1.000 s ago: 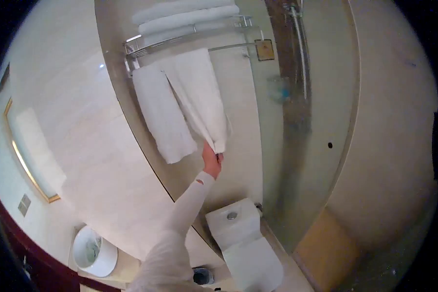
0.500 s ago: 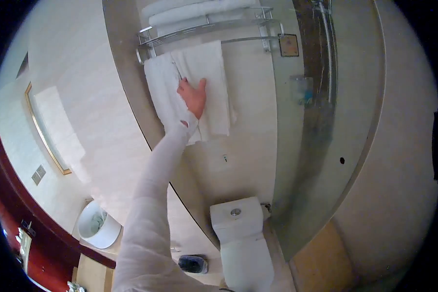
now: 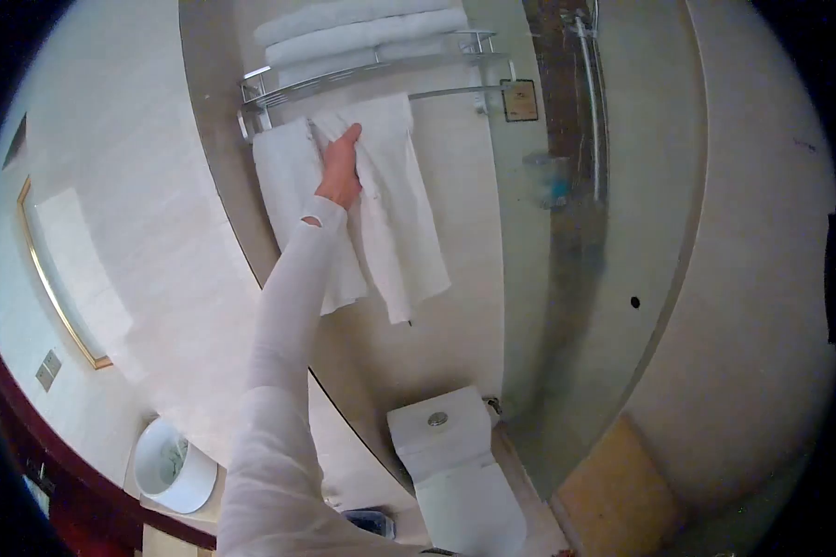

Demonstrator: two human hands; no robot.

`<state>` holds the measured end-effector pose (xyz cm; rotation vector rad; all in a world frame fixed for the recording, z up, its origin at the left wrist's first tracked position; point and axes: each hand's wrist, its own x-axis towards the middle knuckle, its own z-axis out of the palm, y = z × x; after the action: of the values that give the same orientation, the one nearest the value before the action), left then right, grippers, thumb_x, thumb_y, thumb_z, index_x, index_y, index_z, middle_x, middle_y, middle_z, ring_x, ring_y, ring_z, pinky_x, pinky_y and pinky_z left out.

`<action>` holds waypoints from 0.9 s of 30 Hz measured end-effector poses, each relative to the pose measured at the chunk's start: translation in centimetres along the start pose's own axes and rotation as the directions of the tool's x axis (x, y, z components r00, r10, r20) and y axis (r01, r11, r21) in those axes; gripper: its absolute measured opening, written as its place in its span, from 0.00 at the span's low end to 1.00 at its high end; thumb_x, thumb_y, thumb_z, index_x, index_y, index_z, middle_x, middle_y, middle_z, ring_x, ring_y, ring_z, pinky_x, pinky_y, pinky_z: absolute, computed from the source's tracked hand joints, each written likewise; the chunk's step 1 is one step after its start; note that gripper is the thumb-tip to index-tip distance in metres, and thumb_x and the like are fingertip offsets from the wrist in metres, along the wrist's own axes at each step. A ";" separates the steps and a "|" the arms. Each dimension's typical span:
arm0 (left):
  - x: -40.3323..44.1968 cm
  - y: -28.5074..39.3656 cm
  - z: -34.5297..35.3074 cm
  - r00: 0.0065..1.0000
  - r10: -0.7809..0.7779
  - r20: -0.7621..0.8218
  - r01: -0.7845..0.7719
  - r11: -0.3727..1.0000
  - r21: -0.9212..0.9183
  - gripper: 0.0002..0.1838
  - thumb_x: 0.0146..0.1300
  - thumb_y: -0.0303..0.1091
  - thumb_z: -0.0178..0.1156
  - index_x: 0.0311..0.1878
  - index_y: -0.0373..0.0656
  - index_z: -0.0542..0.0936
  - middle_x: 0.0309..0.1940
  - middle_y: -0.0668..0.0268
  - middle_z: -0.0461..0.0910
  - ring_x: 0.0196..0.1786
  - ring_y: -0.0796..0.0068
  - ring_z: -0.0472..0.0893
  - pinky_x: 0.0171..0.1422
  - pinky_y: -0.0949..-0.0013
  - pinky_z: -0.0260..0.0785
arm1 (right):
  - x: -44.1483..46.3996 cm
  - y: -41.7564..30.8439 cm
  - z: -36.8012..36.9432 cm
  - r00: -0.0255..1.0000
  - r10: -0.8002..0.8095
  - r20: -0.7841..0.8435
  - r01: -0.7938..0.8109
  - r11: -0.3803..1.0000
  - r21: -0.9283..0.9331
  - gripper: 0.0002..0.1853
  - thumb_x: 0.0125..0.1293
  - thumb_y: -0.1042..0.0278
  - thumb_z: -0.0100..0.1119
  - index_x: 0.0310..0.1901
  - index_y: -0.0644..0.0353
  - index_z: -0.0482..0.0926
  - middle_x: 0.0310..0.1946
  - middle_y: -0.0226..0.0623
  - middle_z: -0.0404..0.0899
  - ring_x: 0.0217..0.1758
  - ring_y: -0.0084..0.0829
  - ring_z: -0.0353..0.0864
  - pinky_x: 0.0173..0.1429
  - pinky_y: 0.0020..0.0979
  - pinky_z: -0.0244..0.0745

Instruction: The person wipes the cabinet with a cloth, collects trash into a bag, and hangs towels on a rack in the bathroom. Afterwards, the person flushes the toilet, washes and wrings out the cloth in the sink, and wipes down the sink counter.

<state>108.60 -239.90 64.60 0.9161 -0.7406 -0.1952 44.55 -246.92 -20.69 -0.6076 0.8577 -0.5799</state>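
My left hand reaches up from the lower left and is closed on the left edge of a white towel. That towel hangs from a metal bar under a rack, its lower corner swung out to the right. Some of my fingers are hidden in the cloth; the thumb lies near the top fold. Beside it, partly behind my wrist, hangs a second white towel. My right hand is out of view.
Folded white towels lie on the metal rack above. A toilet stands below, next to a glass shower panel. At the lower left are a round white basin and a dark bin.
My left hand has moved from lying spread over the towels to gripping the right towel's edge. The towel's lower end now hangs lower and skewed. The camera view has shifted slightly.
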 end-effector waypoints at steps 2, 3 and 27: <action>-1.4 -0.7 -0.2 0.999 -0.011 0.045 0.012 0.999 -0.031 0.23 0.60 0.35 0.54 0.56 0.33 0.65 0.50 0.55 0.72 0.51 0.59 0.74 0.54 0.59 0.70 | 9.0 2.0 -3.0 0.666 0.117 0.737 -0.596 0.679 0.430 0.11 0.62 0.54 0.51 0.37 0.52 0.72 0.21 0.31 0.69 0.23 0.31 0.71 0.23 0.25 0.64; -2.5 -1.1 -0.6 0.997 -0.012 0.082 0.017 0.998 -0.059 0.23 0.60 0.34 0.53 0.56 0.33 0.64 0.50 0.55 0.72 0.50 0.59 0.74 0.54 0.59 0.70 | 9.1 -0.4 0.4 0.807 -0.055 0.587 -0.201 0.911 0.361 0.12 0.62 0.53 0.51 0.38 0.52 0.74 0.22 0.32 0.70 0.26 0.30 0.71 0.26 0.26 0.64; -36.9 -12.8 -6.4 0.879 -0.462 0.120 0.430 0.876 0.220 0.28 0.54 0.32 0.63 0.57 0.36 0.65 0.50 0.62 0.73 0.52 0.70 0.73 0.55 0.66 0.68 | -10.5 -35.5 64.6 0.393 -0.123 0.911 0.036 0.992 0.119 0.33 0.61 0.48 0.53 0.63 0.58 0.59 0.55 0.36 0.69 0.56 0.32 0.69 0.57 0.33 0.66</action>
<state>87.38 -226.92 33.82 1.2583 -0.7001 -0.6301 84.37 -247.91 42.28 -0.7730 -0.2912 -0.2601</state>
